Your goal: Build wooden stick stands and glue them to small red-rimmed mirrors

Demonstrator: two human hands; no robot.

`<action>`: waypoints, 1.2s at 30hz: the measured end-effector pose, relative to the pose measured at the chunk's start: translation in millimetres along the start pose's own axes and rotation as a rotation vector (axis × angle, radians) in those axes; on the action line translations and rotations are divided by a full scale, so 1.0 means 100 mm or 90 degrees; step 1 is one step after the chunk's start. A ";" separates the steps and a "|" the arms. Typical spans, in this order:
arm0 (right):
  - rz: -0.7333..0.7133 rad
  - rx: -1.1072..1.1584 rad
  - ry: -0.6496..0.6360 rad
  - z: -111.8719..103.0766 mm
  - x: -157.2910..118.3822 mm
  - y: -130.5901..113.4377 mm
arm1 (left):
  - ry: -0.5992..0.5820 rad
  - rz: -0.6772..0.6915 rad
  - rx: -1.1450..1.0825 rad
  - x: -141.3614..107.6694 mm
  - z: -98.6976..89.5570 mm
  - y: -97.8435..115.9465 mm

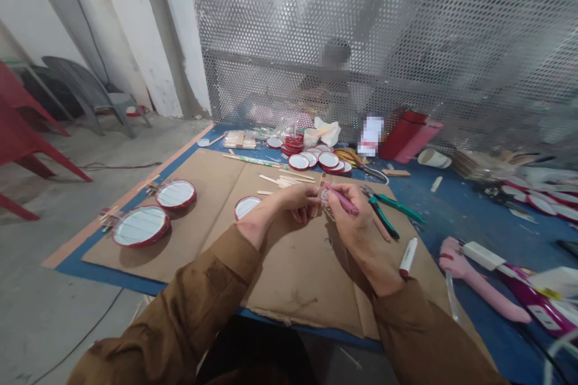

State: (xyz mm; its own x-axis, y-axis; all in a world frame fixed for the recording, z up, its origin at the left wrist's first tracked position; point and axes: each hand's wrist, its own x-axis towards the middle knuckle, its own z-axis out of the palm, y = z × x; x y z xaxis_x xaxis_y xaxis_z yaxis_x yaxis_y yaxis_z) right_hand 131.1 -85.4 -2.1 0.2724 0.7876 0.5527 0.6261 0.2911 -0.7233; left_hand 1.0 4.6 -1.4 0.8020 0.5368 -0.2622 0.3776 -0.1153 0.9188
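One purple tool (347, 203) fills the right grip (354, 225) — left grip (298, 200) unclear — inside the cardboard's (293, 280) edges.

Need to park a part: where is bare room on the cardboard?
Bare cardboard: near edge, between the brown sleeves; left, between the paired red-rimmed discs and the single one. Crowded: far side, wooden sticks and stacked discs; right, pliers and marker.

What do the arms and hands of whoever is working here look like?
They are a person's bare hands, with no gloves on the left hand or the right hand. Both arms wear long, loose brown sleeves, creased along the forearm and ending in plain cuffs near the wrists. No watch, cable or printed marking shows; rings are too small to judge.
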 end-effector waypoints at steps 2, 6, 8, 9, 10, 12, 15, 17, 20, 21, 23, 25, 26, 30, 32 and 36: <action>-0.009 -0.015 0.000 0.00 0.00 -0.01 | -0.002 0.003 -0.002 0.00 0.00 -0.01; -0.022 -0.022 -0.010 0.01 0.00 -0.02 | 0.001 0.013 -0.006 0.00 -0.01 -0.02; -0.002 -0.007 -0.015 0.00 -0.01 -0.01 | 0.002 0.008 -0.005 0.01 0.00 -0.03; 0.010 0.000 -0.014 0.00 -0.01 0.00 | 0.002 0.004 -0.004 0.01 0.00 -0.03; 0.019 0.005 -0.012 0.00 -0.01 0.00 | 0.002 0.002 -0.003 0.02 0.00 -0.03; 0.024 0.007 -0.009 0.00 -0.01 0.00 | 0.001 0.004 -0.005 0.02 0.00 -0.03; 0.005 -0.002 -0.006 0.00 0.00 -0.02 | 0.002 0.010 -0.004 0.02 -0.01 -0.04; -0.002 -0.003 -0.010 0.00 0.00 -0.03 | 0.001 0.010 -0.003 0.01 -0.01 -0.04; 0.000 -0.007 -0.015 0.01 -0.01 -0.04 | -0.006 0.007 0.000 0.01 -0.01 -0.04; 0.001 -0.009 -0.016 0.02 -0.01 -0.04 | -0.006 0.005 0.003 0.01 -0.01 -0.03; 0.004 -0.011 -0.013 0.02 -0.01 -0.03 | -0.005 0.001 0.009 0.01 -0.01 -0.03; 0.012 -0.004 -0.006 0.01 -0.01 -0.02 | -0.007 0.006 0.010 0.02 -0.02 -0.04; 0.016 0.003 -0.001 0.00 -0.01 -0.02 | -0.010 0.011 0.009 0.02 -0.02 -0.04; 0.026 0.022 0.006 -0.02 -0.02 -0.02 | -0.009 0.020 0.008 0.03 -0.02 -0.05; 0.024 0.021 -0.002 -0.02 -0.02 -0.03 | -0.005 0.011 0.006 0.02 -0.02 -0.05; 0.012 0.010 -0.008 0.00 -0.01 -0.03 | -0.006 0.010 -0.013 0.02 -0.01 -0.04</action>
State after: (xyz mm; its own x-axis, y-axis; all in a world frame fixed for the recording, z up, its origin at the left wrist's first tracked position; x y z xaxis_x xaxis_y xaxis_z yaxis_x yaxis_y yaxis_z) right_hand 128.7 -86.9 -0.8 0.2743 0.7997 0.5340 0.6094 0.2850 -0.7398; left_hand 0.5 6.9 -5.1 0.8120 0.5274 -0.2499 0.3549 -0.1063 0.9288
